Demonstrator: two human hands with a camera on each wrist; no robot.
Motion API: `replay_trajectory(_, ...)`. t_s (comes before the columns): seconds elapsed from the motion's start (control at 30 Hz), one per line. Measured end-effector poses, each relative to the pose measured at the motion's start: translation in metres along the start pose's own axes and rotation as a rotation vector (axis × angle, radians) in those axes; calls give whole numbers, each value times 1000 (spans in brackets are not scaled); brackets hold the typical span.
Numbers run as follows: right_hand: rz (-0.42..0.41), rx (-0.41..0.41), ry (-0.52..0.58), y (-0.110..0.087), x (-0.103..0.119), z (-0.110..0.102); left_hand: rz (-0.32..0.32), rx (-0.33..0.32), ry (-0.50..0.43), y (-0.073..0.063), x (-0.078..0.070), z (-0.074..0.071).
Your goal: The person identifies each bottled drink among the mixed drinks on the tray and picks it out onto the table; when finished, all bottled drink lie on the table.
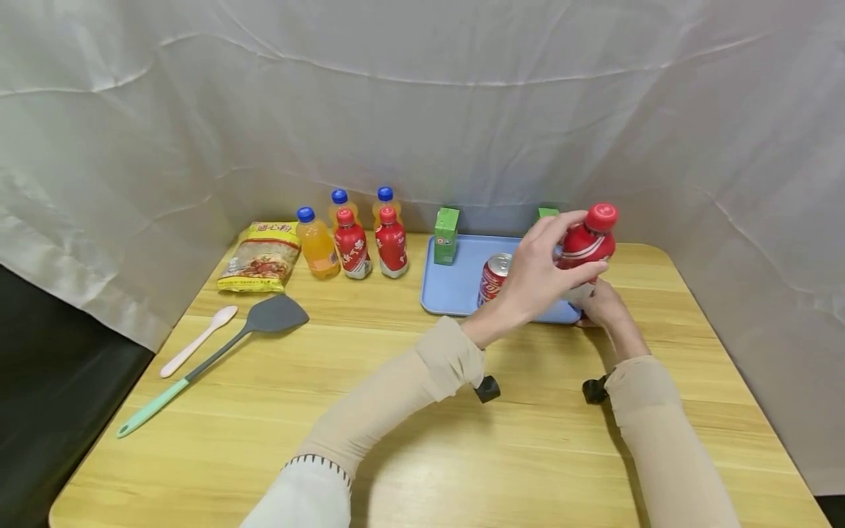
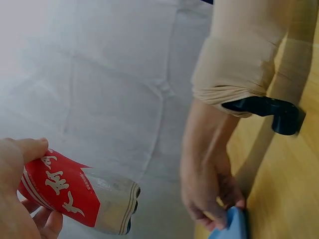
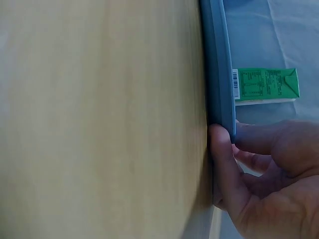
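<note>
My left hand [image 1: 533, 270] grips a red-capped bottle [image 1: 584, 246] with a red label, held up over the right side of the blue tray [image 1: 439, 292]. In the left wrist view this bottle [image 2: 75, 194] tilts, its clear base pointing away from the palm. Lower down, my right hand [image 1: 609, 309] pinches the tray's near right corner between thumb and fingers, as the right wrist view shows. A red drink can [image 1: 494, 279] stands on the tray, partly behind my left wrist. One green carton [image 1: 446, 236] is upright at the tray's left; another green carton [image 1: 547, 213] is mostly hidden by my left hand.
Left of the tray stand two red bottles [image 1: 392, 246] and several orange drink bottles [image 1: 317, 246] with blue caps. A yellow food packet [image 1: 260, 257] lies beside them. Nearer the left edge lie a grey spatula [image 1: 273, 315] and a pink spoon [image 1: 199, 343]. Grey curtains enclose the table.
</note>
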State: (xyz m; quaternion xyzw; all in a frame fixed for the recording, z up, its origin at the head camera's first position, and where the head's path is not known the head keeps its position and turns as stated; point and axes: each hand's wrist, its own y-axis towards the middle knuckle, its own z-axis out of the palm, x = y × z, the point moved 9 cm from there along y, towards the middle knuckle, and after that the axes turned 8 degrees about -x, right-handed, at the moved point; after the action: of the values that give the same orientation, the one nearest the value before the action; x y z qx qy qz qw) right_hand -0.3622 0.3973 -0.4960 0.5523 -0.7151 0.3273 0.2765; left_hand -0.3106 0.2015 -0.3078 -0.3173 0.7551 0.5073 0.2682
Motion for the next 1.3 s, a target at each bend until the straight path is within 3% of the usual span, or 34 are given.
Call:
replay_trajectory(0.17, 73, 2, 11, -2, -6, 1, -22, -26, -44, -4, 2, -33)
replay_trajectory(0.3, 96, 10, 17, -4, -6, 2, -20, -83, -55, -8, 11, -63)
replay_trajectory(0.57, 107, 12, 7, -2, -9, 3, -68, -212, -25, -19, 41, -134)
replay_trajectory(0.73, 97, 19, -5, -2, -8, 2, -97, -283, 5, -30, 67, -171)
replay_trajectory(1.03, 86, 34, -10, -3, -6, 3, -213, -350, 146, -56, 119, -219)
replay_trajectory(1.3, 81, 34, -16, -1, -8, 4, -304, -387, 204, -78, 148, -255)
